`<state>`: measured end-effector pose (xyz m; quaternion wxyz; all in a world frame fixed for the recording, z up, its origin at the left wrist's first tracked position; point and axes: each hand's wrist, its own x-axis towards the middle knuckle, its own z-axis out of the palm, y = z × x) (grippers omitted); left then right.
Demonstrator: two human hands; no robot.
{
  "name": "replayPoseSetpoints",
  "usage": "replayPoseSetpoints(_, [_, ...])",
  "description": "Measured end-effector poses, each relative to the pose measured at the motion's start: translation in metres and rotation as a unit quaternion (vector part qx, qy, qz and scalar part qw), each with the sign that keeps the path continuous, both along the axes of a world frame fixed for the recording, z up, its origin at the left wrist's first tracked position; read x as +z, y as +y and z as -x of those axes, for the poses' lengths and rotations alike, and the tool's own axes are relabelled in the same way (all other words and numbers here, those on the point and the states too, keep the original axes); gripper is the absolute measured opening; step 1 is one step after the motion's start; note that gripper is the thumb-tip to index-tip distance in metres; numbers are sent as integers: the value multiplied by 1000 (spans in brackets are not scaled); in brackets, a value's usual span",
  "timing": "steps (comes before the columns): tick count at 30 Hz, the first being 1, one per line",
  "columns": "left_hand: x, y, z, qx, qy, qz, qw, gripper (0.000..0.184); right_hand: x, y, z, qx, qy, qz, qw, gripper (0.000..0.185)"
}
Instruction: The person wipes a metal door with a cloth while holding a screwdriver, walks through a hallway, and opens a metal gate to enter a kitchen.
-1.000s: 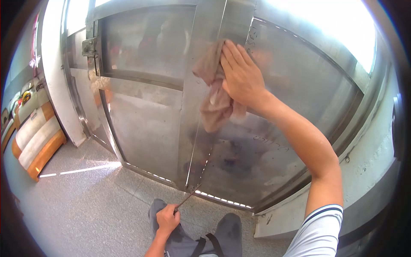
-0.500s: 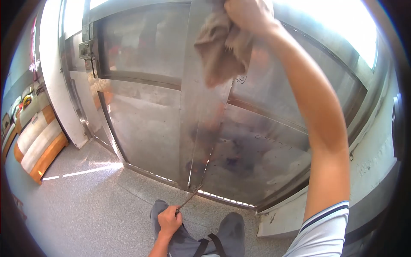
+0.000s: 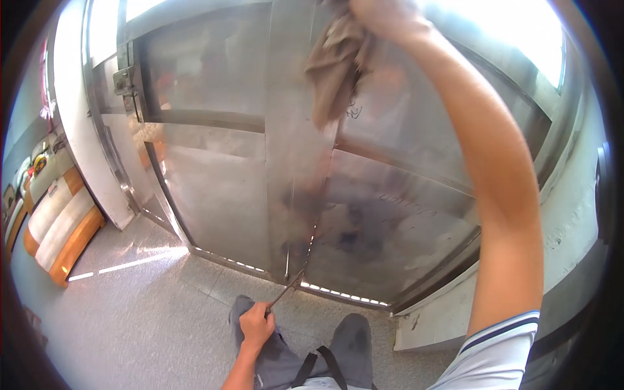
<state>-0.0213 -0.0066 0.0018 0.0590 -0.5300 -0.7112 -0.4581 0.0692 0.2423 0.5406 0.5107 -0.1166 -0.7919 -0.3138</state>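
My right hand [image 3: 388, 18] is raised at the top of the view, partly cut off by the frame edge, with its fingers closed on a brown cloth [image 3: 335, 68]. The cloth hangs down in front of a shiny metal double door [image 3: 208, 185], near its middle seam; whether it touches the metal I cannot tell. Low down, over my left knee, my left hand [image 3: 258, 325] is wrapped round a thin dark stick [image 3: 286, 290]. The stick slants up and right, its far tip near the bottom of the door seam.
A latch [image 3: 125, 81] sits on the door's left side. Orange-and-white padded furniture [image 3: 65, 224] stands at the left on the speckled floor [image 3: 149, 312]. A white wall ledge [image 3: 432, 318] runs along the right. Light shines through gaps under the door.
My right hand and the cloth have shifted slightly right across the door, and the cloth hangs narrower. The view has turned a little. My left hand keeps its hold on the stick.
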Motion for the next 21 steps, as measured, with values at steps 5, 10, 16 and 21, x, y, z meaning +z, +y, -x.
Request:
replayPoseSetpoints(5, [2, -2, 1, -1, -11, 8, 1000, 18, -1, -63, 5, 51, 47, 391, 918, 30])
replayPoseSetpoints(10, [2, 4, -2, -9, -1, 1, 1000, 16, -95, 44, 42, -51, -22, -132, 990, 51])
replayPoseSetpoints(16, [4, -2, -3, -7, -1, 2, 1000, 18, -232, 23, 25, -156, -200, -29, 967, 67])
replayPoseSetpoints(21, [5, -6, -3, 3, -6, 2, 1000, 19, -300, 9, 19, -219, -311, -65, 923, 56])
